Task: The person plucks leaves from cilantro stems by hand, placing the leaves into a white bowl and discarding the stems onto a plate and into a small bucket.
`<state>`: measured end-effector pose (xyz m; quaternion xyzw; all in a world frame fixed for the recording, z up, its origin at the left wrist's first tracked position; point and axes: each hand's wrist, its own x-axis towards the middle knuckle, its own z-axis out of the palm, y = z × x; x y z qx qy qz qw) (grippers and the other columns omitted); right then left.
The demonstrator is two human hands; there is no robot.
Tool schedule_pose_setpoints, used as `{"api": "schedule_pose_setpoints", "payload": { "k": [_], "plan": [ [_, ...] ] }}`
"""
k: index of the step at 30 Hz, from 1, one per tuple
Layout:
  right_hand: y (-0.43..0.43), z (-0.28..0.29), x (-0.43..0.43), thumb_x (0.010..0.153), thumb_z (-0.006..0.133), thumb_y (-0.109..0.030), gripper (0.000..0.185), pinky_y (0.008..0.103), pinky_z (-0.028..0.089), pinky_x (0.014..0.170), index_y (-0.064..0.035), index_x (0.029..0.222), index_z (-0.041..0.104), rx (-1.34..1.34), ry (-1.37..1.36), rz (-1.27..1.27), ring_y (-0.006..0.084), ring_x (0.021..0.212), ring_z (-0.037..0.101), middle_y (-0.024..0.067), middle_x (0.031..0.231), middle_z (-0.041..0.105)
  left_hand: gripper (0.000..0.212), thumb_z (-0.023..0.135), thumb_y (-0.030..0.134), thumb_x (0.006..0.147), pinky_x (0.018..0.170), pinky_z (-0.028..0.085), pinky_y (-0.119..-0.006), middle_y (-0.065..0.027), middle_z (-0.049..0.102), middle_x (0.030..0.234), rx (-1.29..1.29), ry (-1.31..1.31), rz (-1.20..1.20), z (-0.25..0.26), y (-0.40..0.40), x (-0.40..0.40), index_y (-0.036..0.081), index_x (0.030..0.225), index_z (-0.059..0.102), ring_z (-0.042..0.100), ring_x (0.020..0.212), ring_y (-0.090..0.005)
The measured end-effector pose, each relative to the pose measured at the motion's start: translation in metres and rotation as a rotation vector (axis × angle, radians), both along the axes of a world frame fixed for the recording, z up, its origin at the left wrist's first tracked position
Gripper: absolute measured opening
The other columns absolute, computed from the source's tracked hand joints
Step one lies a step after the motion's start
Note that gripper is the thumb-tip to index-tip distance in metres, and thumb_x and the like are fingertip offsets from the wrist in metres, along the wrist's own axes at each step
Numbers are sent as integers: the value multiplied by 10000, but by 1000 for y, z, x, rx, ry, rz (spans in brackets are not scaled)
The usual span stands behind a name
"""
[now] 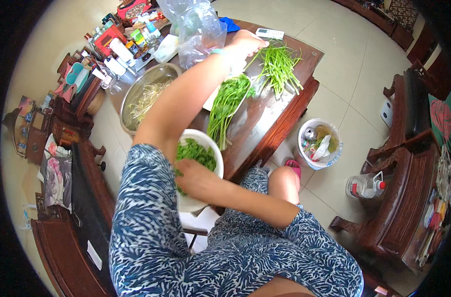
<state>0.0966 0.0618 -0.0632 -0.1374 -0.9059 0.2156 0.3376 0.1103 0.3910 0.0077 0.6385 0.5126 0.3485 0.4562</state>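
Note:
My left hand reaches across the wooden table to a loose pile of thin green herb stems; its fingers are pinched at the pile's far end, on a thin stem. My right hand is down in a white bowl of leafy greens; its fingertips are partly hidden among the leaves. A bunch of long-stemmed leafy herbs lies partly over a white tray between the bowl and the pile. Left of my left forearm, a steel basin contains bean sprouts.
A clear plastic bag and a small white device with a display are at the table's far side. Bottles crowd its left end. A lined waste bin stands on the floor to the right, near a plastic jug.

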Motion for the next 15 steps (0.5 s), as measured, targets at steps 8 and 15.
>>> {"api": "schedule_pose_setpoints", "payload": {
  "k": [8,15],
  "plan": [
    [-11,17,10,792,577,-85,486,451,253,1059,-11,1254,446,-538,527,169,381,1233,326,203,1316,383,193,746,173,752,423,403,-252,-55,619,628,-57,213,94,-31,51,27,0,743,661,517,472,-95],
    [-5,26,11,757,648,-255,405,444,376,910,-30,1085,574,-70,197,-52,322,1026,487,177,1035,537,302,665,267,769,548,499,-311,-72,667,620,-103,973,-247,31,-73,-73,8,612,668,630,546,-163]
  ]
}}
